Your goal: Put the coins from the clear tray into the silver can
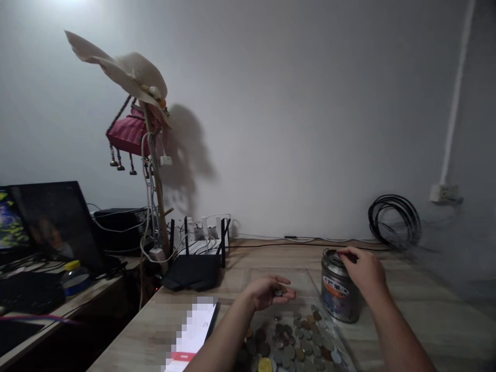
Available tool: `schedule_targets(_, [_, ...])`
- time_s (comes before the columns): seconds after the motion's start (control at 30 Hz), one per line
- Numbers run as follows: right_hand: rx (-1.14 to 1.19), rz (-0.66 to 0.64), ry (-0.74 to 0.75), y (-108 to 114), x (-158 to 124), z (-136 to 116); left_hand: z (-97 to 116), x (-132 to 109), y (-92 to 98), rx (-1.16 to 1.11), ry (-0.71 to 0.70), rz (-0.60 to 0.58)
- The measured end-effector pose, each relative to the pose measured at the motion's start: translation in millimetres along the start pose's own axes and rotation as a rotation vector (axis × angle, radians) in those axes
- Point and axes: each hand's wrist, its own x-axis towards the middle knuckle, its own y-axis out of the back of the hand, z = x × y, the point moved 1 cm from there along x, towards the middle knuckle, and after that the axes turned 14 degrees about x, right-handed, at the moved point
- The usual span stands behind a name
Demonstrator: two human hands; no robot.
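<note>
My left hand (273, 293) is turned palm up over the coins, its fingers partly curled around a few coins (278, 292) lying in it. My right hand (364, 268) reaches over the top of a metal tin (341, 305) with an orange and white label. Its thumb and fingertips are pinched together at the tin's lid (335, 257); whatever is between them is too small to make out. Many silver, copper and gold-coloured coins (289, 353) are spread on a clear plastic sheet or tray (251, 275) below my left hand.
A paper or phone (199, 323), partly blurred out, lies left of my left forearm. Behind it stand a black router (194, 271) and tangled cables. A pole (157, 181) holds a hat (132, 72) and a pink bag (129, 134). Coiled black cable (395, 219) leans against the wall.
</note>
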Motion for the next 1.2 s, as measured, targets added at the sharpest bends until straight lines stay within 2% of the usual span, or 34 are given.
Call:
schedule_targets(0.13, [0.041,-0.039,-0.040,-2,2,8,0,0,-0.7,0.003,-0.004,0.019])
schedule_targets(0.23, [0.058,-0.046,0.012,1,3,4,0,1,-1.2,-0.005,-0.012,0.053])
schedule_targets(0.37, [0.081,0.165,0.195,6,-4,-22,1,0,-2.8,0.018,-0.014,0.085])
schedule_targets(0.43, [0.190,0.178,0.265,0,-13,-41,2,-1,-3.4,0.052,-0.015,0.081])
schedule_targets(0.5, [0.312,-0.019,0.271,-15,-26,-59,2,-1,-3.3,0.083,-0.019,0.056])
schedule_targets(0.63, [0.338,-0.646,0.195,-55,-56,-78,-1,2,-1.1,0.105,-0.055,0.035])
schedule_targets(0.67, [0.323,-0.741,0.181,-62,-62,-79,-2,3,-0.4,0.108,-0.065,0.044])
schedule_targets(0.73, [0.303,-0.823,0.150,-71,-69,-79,-3,4,0.1,0.117,-0.071,0.038])
schedule_targets(0.77, [0.294,-0.816,0.136,-71,-69,-78,-3,4,0.0,0.118,-0.071,0.021])
schedule_targets(0.83, [0.271,-0.712,0.144,-65,-63,-76,-2,4,-0.2,0.109,-0.052,-0.016])
schedule_targets(0.9, [0.232,-0.488,0.206,-50,-50,-71,-2,3,0.1,0.088,-0.016,-0.023])
schedule_targets(1.0, [0.134,-0.071,0.300,-23,-27,-58,-1,3,1.1,0.054,0.017,-0.006])
schedule_targets(1.07, [0.043,0.116,0.286,-9,-16,-43,-2,4,1.6,0.039,0.008,-0.009])
schedule_targets(1.13, [-0.044,0.192,0.215,-3,-9,-25,-2,5,1.9,0.034,0.002,-0.012])
schedule_targets(1.2, [-0.092,0.173,0.118,-3,-5,-8,-3,5,2.0,0.035,-0.001,-0.004])
